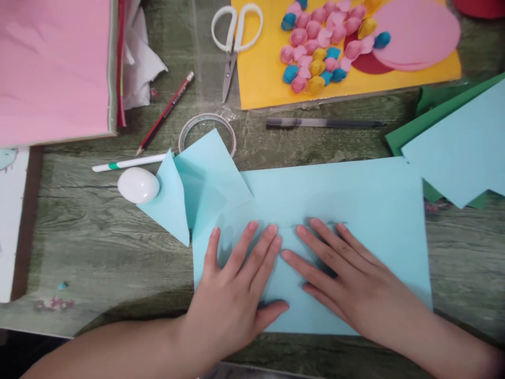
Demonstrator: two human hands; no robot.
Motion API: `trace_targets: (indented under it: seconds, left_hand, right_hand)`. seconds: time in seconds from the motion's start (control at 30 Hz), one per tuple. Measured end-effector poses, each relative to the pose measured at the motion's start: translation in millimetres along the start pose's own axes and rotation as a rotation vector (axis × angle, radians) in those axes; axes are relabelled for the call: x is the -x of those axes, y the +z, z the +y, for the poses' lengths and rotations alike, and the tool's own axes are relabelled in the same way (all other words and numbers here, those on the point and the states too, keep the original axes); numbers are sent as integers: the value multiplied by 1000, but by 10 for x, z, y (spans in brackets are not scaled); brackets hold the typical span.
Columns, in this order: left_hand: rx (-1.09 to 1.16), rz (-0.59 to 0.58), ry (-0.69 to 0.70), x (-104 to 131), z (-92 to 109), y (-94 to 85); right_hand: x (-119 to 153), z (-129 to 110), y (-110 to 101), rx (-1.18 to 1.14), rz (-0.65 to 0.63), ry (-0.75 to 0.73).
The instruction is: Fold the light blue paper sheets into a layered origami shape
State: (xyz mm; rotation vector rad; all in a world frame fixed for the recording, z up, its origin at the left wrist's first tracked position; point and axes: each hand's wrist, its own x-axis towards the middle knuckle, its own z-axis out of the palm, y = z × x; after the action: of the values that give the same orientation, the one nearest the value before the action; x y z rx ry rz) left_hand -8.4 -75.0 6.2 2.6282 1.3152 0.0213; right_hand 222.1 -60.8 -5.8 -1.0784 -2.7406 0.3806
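Observation:
A large light blue sheet of paper [379, 200] lies on the table in front of me. My left hand [234, 295] rests on its left part, fingers spread and pointing away from me. On the right part, my right hand [355, 284] lies with its fingers apart, the fingertips close to those of the left. Neither hand holds anything. A smaller folded piece of light blue paper [213, 168] overlaps the sheet's upper left corner. Beside that folded piece sits a glossy white egg-shaped object [139, 185].
White-handled scissors [231, 47], a pencil [165, 113], a white pen [130, 162], a roll of tape [182, 139] and a dark pen [323, 123] lie beyond the sheet. Small paper pieces [313, 29] cover yellow paper [260, 87]. Pink paper [55, 68] and blue-green sheets [461, 147] flank them.

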Motion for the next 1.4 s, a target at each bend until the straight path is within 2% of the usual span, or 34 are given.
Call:
trace_targets:
  seconds: [0.8, 1.4]
  left_hand:
    - [-32, 89, 48, 59, 33, 31]
    - [36, 119, 43, 47, -1, 85]
  right_hand:
    - [-8, 5, -16, 9, -6, 1]
    - [-33, 0, -26, -3, 20, 28]
